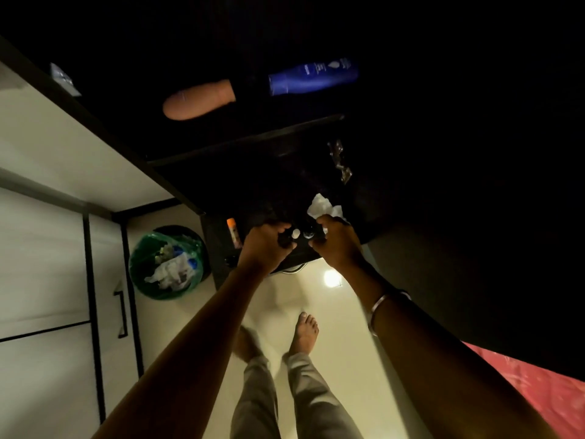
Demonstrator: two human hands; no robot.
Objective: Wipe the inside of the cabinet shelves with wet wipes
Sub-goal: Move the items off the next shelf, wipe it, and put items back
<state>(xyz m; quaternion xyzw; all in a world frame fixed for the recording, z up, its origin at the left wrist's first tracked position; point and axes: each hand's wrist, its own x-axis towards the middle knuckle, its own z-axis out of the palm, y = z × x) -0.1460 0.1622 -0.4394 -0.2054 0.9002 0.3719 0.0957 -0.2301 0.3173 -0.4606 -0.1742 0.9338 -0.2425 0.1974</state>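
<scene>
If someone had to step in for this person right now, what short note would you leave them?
Left hand: curled round a small dark item at the lower shelf front; what it is, unclear.
Right hand: gripping a crumpled white wet wipe, held against that shelf.
Blue bottle and tan bottle lie on the upper shelf.
Used wipes sit in the green-lined bin.
How much is already wiped cannot be told; cabinet interior is too dark.

Both my arms reach forward and down. My left hand (266, 245) has its fingers curled, and my right hand (337, 242) has them curled too.
</scene>
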